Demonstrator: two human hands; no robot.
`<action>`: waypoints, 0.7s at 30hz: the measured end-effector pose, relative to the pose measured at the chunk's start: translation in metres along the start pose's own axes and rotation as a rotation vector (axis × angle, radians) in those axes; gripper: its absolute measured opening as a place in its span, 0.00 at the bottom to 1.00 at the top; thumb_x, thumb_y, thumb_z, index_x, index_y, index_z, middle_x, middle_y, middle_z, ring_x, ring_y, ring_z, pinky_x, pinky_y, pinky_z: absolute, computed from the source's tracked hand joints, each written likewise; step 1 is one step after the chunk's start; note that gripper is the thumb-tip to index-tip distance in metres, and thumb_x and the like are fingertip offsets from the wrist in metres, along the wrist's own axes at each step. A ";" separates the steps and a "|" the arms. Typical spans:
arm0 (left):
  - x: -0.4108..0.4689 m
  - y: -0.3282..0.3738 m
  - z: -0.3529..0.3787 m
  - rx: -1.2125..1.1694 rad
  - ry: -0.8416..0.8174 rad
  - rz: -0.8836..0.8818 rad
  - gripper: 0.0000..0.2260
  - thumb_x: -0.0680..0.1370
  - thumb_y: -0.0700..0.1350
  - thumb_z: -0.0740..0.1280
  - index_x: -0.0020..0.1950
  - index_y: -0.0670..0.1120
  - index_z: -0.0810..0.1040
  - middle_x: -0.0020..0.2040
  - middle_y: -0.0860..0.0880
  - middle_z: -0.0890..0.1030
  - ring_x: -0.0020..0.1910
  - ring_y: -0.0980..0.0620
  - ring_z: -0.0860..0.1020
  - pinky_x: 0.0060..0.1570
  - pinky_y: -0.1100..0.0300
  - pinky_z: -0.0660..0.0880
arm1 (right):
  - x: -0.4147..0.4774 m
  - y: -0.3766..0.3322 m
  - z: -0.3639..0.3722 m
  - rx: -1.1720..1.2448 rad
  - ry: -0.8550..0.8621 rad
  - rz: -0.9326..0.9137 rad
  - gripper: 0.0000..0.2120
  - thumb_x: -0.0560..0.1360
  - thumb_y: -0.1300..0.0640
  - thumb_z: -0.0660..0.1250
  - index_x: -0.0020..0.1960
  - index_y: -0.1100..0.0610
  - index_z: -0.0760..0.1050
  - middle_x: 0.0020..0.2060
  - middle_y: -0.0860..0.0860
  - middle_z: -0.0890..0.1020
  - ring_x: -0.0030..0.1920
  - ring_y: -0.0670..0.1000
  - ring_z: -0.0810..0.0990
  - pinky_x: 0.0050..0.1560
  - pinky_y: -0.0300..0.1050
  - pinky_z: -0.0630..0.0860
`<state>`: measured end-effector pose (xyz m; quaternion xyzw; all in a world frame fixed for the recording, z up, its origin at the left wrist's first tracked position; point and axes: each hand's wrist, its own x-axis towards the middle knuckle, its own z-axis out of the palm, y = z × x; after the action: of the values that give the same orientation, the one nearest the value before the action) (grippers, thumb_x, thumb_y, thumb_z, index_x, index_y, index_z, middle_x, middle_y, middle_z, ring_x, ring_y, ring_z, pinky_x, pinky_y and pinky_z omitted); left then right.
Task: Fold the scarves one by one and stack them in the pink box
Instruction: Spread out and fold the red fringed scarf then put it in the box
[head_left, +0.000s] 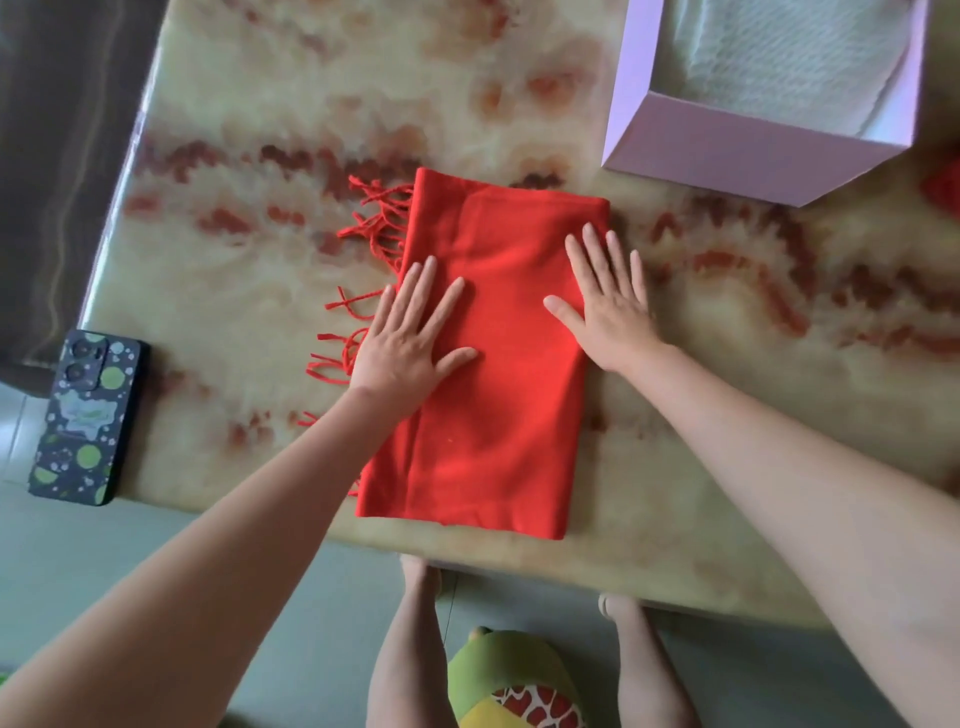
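Left hand (410, 343) and right hand (608, 306) lie flat, perhaps pressing, on red scarf (493, 415).

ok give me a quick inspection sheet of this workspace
surface: marble-patterned table, cream with red-brown veins
job's things: red scarf folded flat, fringe on its left side; pink box open, pale folded cloth inside
clutter: phone at the table's left edge; red item cut off at right, unclear
hands: left hand and right hand flat on the scarf, fingers straight
cables: nothing seen
surroundings: grey-green floor, the person's legs, green soft item below
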<state>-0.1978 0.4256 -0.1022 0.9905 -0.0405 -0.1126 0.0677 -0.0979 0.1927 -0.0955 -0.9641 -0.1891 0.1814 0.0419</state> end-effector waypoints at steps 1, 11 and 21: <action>0.001 -0.001 0.000 0.010 0.019 -0.003 0.35 0.76 0.67 0.47 0.78 0.50 0.52 0.78 0.44 0.50 0.77 0.48 0.49 0.75 0.51 0.45 | 0.000 0.001 -0.002 0.004 0.011 -0.001 0.34 0.80 0.39 0.51 0.78 0.53 0.41 0.77 0.51 0.40 0.76 0.52 0.37 0.73 0.50 0.32; 0.010 -0.004 -0.008 -0.042 0.044 -0.036 0.32 0.77 0.63 0.48 0.78 0.49 0.51 0.78 0.47 0.49 0.77 0.50 0.46 0.73 0.46 0.39 | 0.027 -0.011 -0.005 -0.017 0.024 -0.099 0.32 0.81 0.42 0.51 0.78 0.53 0.41 0.77 0.52 0.42 0.77 0.51 0.39 0.74 0.50 0.34; -0.086 0.009 -0.004 -0.397 0.122 0.112 0.12 0.74 0.57 0.64 0.52 0.54 0.82 0.49 0.56 0.79 0.52 0.54 0.73 0.59 0.57 0.61 | -0.092 -0.042 0.031 0.257 0.209 -0.237 0.24 0.77 0.51 0.57 0.71 0.60 0.68 0.72 0.57 0.67 0.71 0.55 0.63 0.73 0.50 0.54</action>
<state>-0.2808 0.4257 -0.0786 0.9590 -0.0685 -0.0541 0.2698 -0.2033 0.1970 -0.0875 -0.9354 -0.2713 0.0967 0.2051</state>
